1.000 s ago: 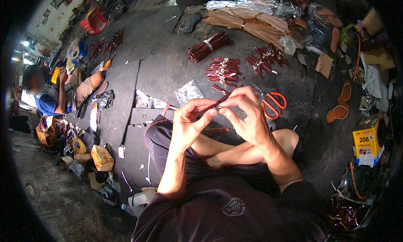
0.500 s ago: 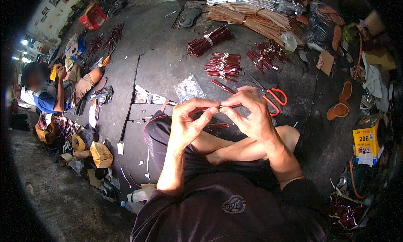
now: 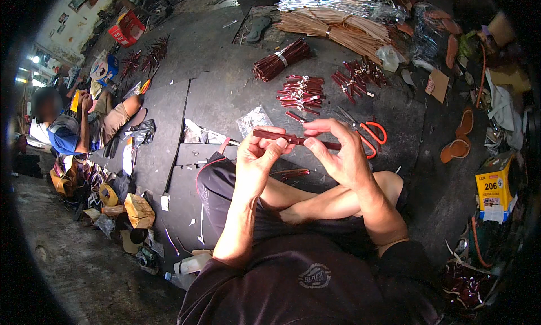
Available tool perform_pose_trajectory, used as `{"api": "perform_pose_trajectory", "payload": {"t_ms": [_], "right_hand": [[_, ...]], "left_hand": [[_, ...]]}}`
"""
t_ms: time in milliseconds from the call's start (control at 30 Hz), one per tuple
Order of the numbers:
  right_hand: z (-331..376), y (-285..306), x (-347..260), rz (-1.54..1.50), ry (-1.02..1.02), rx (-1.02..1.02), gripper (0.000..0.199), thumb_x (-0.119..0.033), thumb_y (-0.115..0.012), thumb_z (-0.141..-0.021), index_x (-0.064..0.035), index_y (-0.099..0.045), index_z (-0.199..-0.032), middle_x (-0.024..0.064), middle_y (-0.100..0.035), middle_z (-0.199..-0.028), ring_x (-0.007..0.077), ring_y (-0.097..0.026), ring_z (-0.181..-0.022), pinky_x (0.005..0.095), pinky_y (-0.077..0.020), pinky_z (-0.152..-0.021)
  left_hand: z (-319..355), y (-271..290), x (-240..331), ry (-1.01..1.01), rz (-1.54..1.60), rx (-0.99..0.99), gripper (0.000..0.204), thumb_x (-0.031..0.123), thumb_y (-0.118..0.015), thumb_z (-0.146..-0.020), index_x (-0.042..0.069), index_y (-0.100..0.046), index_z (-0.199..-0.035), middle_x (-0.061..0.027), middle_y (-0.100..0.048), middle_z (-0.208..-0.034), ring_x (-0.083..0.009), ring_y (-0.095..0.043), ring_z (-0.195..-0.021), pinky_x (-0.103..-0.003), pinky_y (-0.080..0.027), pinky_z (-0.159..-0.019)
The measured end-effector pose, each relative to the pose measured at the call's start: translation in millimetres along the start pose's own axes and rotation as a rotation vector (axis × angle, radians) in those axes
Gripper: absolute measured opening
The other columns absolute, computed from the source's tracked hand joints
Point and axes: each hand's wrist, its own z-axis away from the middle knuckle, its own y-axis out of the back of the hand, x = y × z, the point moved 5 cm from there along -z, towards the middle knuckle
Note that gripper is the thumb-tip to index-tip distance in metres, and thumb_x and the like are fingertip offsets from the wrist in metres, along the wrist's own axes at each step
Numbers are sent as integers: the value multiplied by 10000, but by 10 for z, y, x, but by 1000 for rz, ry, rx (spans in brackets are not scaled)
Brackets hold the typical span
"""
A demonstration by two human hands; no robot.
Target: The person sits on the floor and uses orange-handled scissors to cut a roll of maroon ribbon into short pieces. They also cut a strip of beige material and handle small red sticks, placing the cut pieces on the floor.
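My left hand pinches a dark red strip between thumb and fingers. The strip lies crosswise and reaches over to my right hand. That hand is open, its thumb and index finger spread apart around the strip's right part; whether they touch it is hard to tell. Just beyond, a short dark red strip lies on the dark floor mat, beside scissors with orange handles. Further off is a pile of dark red strips with silvery middles. More red strips lie near my crossed legs.
Beyond the pile lie a tied red bundle, loose red pieces and a long tan bundle. A clear plastic bag lies ahead. On the right are brown sandals and a yellow box. Another person sits at left.
The strip has turned to lie crosswise in plain view. My right thumb and index finger have come apart from their pinch beside the left fingertips, and that hand has shifted slightly right.
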Motion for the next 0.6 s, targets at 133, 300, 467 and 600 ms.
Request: {"api": "perform_pose_trajectory", "payload": {"t_ms": [133, 300, 467, 600], "right_hand": [[-15, -3, 28, 100, 60, -91, 141, -70, -725, -846, -16, -685, -969, 90, -699, -915, 210, -665, -849, 315, -536, -777], [35, -77, 67, -117, -84, -112, 122, -75, -690, -857, -28, -652, -963, 117, -705, -883, 267, -683, -814, 378, -519, -759], [47, -110, 126, -251, -152, -115, 119, -65, -681, -887, 18, -633, -958, 134, -709, -884, 219, -714, -834, 334, -564, -751], [39, -134, 175, -309, -214, -136, 138, -92, -694, -896, 23, -639, -950, 136, -715, -882, 211, -718, -865, 327, -558, -758]], "left_hand": [[11, -71, 69, -37, -153, -59, 192, 17, -679, -906, -32, -613, -1080, -114, -701, -986, -144, -677, -909, -272, -552, -826], [43, -120, 30, -89, -183, 14, 156, 8, -672, -908, -27, -622, -1052, -100, -705, -957, -118, -668, -859, -251, -545, -801], [50, -138, -11, -89, -139, 71, 165, 5, -670, -907, -13, -625, -1064, -80, -704, -931, -96, -654, -812, -229, -532, -770], [4, -73, -49, -41, -115, 82, 172, 2, -673, -903, -6, -626, -1068, -74, -703, -924, -92, -654, -815, -224, -528, -769]]}}
